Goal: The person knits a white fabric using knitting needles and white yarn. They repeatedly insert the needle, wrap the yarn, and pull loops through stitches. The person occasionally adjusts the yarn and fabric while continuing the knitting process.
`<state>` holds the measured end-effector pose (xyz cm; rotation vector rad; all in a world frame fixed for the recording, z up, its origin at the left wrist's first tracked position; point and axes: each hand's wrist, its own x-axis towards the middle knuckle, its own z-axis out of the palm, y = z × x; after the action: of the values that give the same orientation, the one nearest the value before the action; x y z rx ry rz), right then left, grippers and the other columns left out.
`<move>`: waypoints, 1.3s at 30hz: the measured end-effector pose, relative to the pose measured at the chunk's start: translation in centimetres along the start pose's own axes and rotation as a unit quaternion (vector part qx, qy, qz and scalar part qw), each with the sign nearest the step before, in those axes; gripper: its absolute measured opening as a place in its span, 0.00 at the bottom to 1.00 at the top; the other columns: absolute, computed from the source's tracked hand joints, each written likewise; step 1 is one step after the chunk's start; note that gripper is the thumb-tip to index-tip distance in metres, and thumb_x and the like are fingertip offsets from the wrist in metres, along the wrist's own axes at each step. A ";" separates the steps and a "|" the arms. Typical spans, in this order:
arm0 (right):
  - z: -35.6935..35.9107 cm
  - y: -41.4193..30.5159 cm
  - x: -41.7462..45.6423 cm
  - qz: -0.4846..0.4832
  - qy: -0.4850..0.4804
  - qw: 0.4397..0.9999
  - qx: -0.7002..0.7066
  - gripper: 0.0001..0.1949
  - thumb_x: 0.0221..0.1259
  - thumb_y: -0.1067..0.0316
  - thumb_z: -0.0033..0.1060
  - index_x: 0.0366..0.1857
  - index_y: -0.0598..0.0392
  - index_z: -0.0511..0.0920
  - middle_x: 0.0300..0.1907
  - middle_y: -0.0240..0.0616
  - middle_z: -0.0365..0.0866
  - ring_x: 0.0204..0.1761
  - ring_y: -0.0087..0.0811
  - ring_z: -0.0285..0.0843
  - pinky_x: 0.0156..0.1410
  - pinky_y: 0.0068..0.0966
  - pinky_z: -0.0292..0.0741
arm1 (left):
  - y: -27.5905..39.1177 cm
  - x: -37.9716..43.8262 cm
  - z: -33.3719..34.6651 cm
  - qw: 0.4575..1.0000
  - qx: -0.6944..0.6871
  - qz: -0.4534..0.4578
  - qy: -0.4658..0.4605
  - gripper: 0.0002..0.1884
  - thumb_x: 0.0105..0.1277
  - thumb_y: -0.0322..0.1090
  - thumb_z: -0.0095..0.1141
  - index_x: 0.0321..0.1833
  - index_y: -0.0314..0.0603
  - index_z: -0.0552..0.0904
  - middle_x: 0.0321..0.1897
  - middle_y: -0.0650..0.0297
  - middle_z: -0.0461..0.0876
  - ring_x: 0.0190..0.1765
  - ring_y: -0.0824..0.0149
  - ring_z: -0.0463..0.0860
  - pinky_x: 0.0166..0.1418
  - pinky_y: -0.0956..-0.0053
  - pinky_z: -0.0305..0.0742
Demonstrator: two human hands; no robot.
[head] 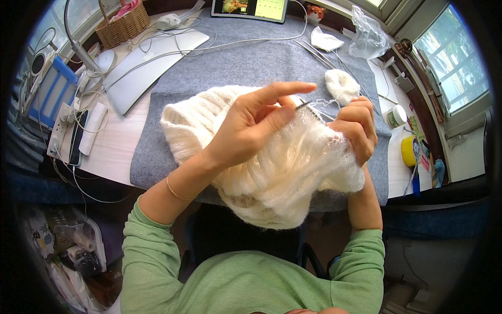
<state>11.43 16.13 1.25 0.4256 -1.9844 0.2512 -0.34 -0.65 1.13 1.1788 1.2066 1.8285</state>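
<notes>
A fluffy cream knitted piece (274,168) hangs over the near edge of the desk, its ribbed part lying on the grey felt mat (251,59). My left hand (255,121) is at its upper edge, thumb and bent fingers closed on the work beside a knitting needle's tip (303,104), index finger stretched out to the right. My right hand (355,125) grips the right side of the knitting, fingers curled in; what lies inside the fist is hidden. White yarn runs between the hands, near a small ball of white yarn (342,86) just above my right hand.
Knitting needles (317,53), a crumpled plastic bag (368,35) and a tablet (249,10) lie at the back. A closed laptop (153,62) with cables, a lamp (84,55) and a power strip (59,129) stand left. At right are a white jar (396,116) and yellow tape (410,151).
</notes>
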 end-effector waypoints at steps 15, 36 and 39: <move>0.2 0.3 -0.3 0.013 0.021 1.000 0.006 0.13 0.35 0.63 0.68 0.22 0.54 0.73 0.24 0.35 0.71 0.28 0.33 0.68 0.43 0.34 0.70 | -0.7 0.2 -0.3 0.999 -0.022 -0.014 -0.037 0.13 0.65 0.32 0.52 0.49 0.34 0.75 0.42 0.62 0.78 0.46 0.73 0.77 0.54 0.80 0.71; 0.0 0.0 -0.1 0.026 0.019 0.999 0.035 0.14 0.37 0.60 0.69 0.21 0.53 0.73 0.22 0.33 0.69 0.26 0.31 0.67 0.42 0.34 0.67 | 0.0 0.2 -0.7 0.999 -0.017 -0.022 0.029 0.10 0.62 0.28 0.57 0.45 0.35 0.82 0.39 0.60 0.83 0.41 0.73 0.81 0.47 0.79 0.79; 0.0 0.1 -0.2 0.026 0.014 0.999 0.041 0.14 0.38 0.58 0.70 0.21 0.53 0.73 0.22 0.33 0.69 0.27 0.31 0.67 0.42 0.34 0.67 | 0.1 0.2 -0.7 0.999 -0.025 -0.027 0.026 0.10 0.62 0.29 0.57 0.44 0.35 0.82 0.39 0.60 0.83 0.41 0.73 0.81 0.47 0.80 0.78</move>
<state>11.46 16.23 1.07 0.4214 -1.9646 0.3715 -1.05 -0.75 1.22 1.0661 1.2035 1.8483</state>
